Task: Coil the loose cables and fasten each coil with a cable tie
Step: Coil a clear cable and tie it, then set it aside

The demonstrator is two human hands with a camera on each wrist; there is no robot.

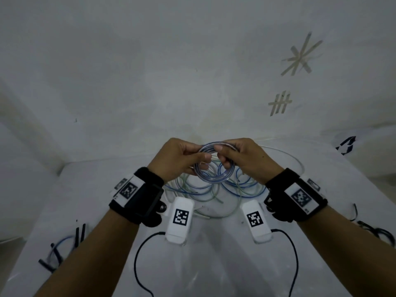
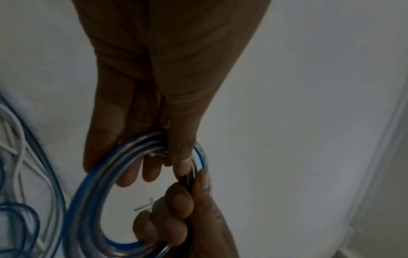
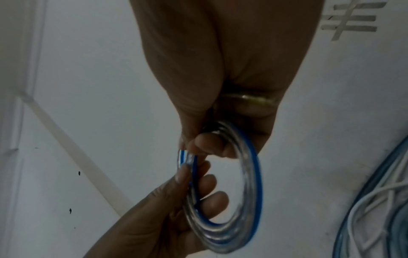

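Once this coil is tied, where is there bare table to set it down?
Both hands, left hand and right hand, hold the coil above the loose cables, so the middle is crowded. Bare table lies left of the tangle, beyond the black ties, and another bare patch lies at the near edge, between the two black wires.

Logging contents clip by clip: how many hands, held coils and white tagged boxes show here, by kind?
Hands: 2, left hand and right hand, both gripping the coil
Coil: 1
White tagged boxes: 2
Total: 5
Loose cables on the table: too tangled to count
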